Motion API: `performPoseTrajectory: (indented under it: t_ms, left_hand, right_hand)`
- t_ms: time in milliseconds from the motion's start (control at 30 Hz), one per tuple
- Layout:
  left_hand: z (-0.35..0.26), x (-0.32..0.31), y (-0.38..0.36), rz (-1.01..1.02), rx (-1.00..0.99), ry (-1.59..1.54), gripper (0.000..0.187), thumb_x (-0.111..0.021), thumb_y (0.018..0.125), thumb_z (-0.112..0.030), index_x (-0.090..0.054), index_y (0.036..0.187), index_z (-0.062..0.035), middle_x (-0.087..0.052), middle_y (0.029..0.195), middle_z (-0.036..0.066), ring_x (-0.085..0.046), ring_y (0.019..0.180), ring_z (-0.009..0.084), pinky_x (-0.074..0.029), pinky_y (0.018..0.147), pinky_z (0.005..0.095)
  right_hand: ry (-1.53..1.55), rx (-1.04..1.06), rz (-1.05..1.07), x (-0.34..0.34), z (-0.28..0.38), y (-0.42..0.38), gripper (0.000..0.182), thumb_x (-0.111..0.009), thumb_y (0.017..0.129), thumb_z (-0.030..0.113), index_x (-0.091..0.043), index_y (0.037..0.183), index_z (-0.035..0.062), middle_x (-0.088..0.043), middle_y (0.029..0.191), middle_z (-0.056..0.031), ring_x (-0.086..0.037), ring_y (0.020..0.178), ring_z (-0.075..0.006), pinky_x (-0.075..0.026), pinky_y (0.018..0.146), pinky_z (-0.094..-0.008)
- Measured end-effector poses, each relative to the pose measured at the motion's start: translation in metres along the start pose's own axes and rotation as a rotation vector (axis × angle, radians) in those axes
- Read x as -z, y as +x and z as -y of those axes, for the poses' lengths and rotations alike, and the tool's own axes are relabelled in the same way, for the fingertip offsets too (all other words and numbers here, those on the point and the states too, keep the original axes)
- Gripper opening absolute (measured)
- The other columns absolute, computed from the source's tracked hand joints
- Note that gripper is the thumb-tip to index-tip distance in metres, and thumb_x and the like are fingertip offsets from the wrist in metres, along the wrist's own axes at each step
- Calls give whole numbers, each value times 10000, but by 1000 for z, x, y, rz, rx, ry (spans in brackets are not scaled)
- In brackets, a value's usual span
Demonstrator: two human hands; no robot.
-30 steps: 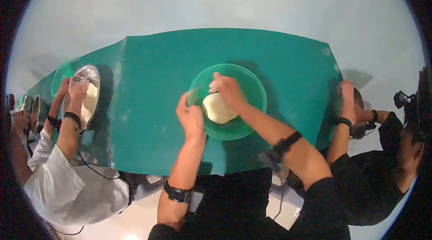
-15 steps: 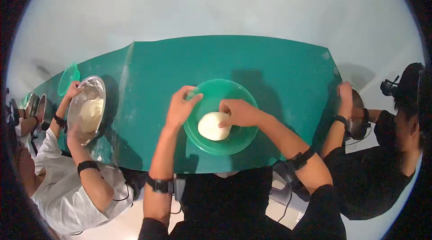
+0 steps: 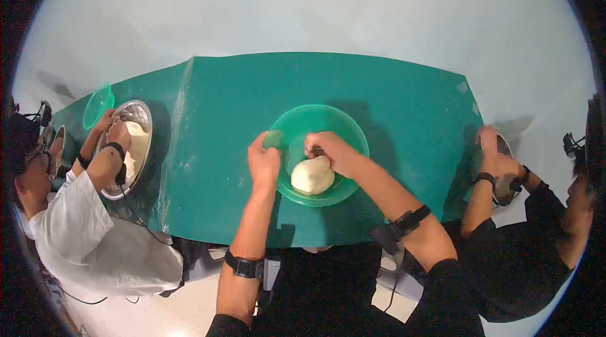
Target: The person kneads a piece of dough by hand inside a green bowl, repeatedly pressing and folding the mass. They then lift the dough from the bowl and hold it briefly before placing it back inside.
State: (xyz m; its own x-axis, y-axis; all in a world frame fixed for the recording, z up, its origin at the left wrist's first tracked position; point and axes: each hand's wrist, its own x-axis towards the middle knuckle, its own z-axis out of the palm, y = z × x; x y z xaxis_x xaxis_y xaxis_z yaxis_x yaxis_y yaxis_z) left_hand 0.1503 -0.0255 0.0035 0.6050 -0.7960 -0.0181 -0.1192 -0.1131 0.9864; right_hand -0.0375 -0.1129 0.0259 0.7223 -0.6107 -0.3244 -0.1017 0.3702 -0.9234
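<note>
A smooth pale dough ball (image 3: 312, 177) lies in the lower part of a green bowl (image 3: 353, 138). My left hand (image 3: 264, 159) is closed on the bowl's left rim, thumb and fingers pinching the edge. Inside the bowl, my right hand (image 3: 328, 150) has its fingers curled against the dough's upper right side, pulling up a small bulge of it. The fingertips of my right hand are partly hidden.
A person in white at the left works pale dough in a metal bowl (image 3: 147, 141). Behind it stands a green container (image 3: 99, 106). At the right, a person in black has both hands at another metal bowl (image 3: 505, 193). All bowls are on the green table (image 3: 221, 122).
My right hand has lifted slightly and gripped the dough's edge, and the dough looks less round. The left co-worker's hand has moved onto their dough.
</note>
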Motion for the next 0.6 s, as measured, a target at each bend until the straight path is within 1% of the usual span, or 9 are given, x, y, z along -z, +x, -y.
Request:
performPoseTrajectory:
  t_ms: [33,133,233,267,300,333,400,500,600]
  left_hand:
    - [1,0,-2,10,8,-8,442,-525,756,57,-755,1123,-26,-756,875,71,-695,767,167,-545,739,316]
    - [0,-3,-2,7,39,-38,413,-525,759,47,-760,1091,-23,-754,867,83,-686,745,171,-539,715,330]
    - [13,-8,3,-73,-88,0,394,-526,762,38,-764,1069,-25,-758,869,106,-690,766,182,-540,731,344]
    - [10,-7,0,-56,-13,1,379,-531,765,26,-764,1060,-20,-762,882,136,-705,815,206,-546,780,357]
    - [7,-10,-2,-98,-55,9,374,-537,769,15,-763,1064,-32,-753,879,167,-717,836,251,-544,810,368]
    - [2,-11,0,-109,-73,75,364,-541,777,4,-759,1065,-44,-750,888,188,-728,838,302,-548,816,383]
    - [-9,-10,-1,-95,-55,67,365,-541,778,7,-756,1067,-57,-746,898,205,-733,857,346,-551,816,401]
    - [-21,1,2,-25,64,52,366,-536,775,16,-747,1067,-44,-752,921,207,-741,895,364,-552,824,426]
    - [-21,-1,0,-50,-9,80,372,-530,771,26,-744,1069,-34,-757,936,209,-743,915,374,-552,834,435]
  right_hand:
    - [153,-84,-42,-4,4,-10,255,-599,920,280,-674,822,57,-666,805,-82,-670,846,-227,-523,812,-397]
    - [-841,31,-310,-5,-6,2,330,-577,954,314,-715,884,22,-728,896,-144,-694,856,-296,-542,846,-424]
    - [-1268,40,-246,-8,-2,-3,479,-540,976,449,-770,970,29,-746,1069,-223,-711,971,-440,-562,866,-519]
    - [-1185,58,-268,-10,-3,-13,509,-526,978,478,-774,962,34,-748,1063,-222,-711,967,-442,-556,870,-529]
    - [-1103,71,-285,-12,1,-21,539,-513,980,507,-779,953,39,-750,1056,-220,-711,964,-444,-551,874,-540]
    - [-991,-42,-246,-16,16,-22,550,-508,981,517,-774,962,36,-750,1053,-221,-708,968,-448,-546,883,-545]
    - [-759,-304,-195,-17,39,-31,573,-499,982,538,-765,981,30,-750,1047,-223,-703,977,-456,-536,900,-554]
    - [-922,-72,-269,-15,3,-9,525,-505,1005,490,-734,1021,18,-745,1056,-223,-700,990,-439,-527,900,-551]
    - [-927,192,-174,-26,-4,-3,496,-490,1022,448,-711,1092,10,-733,1078,-228,-689,1010,-441,-520,920,-541]
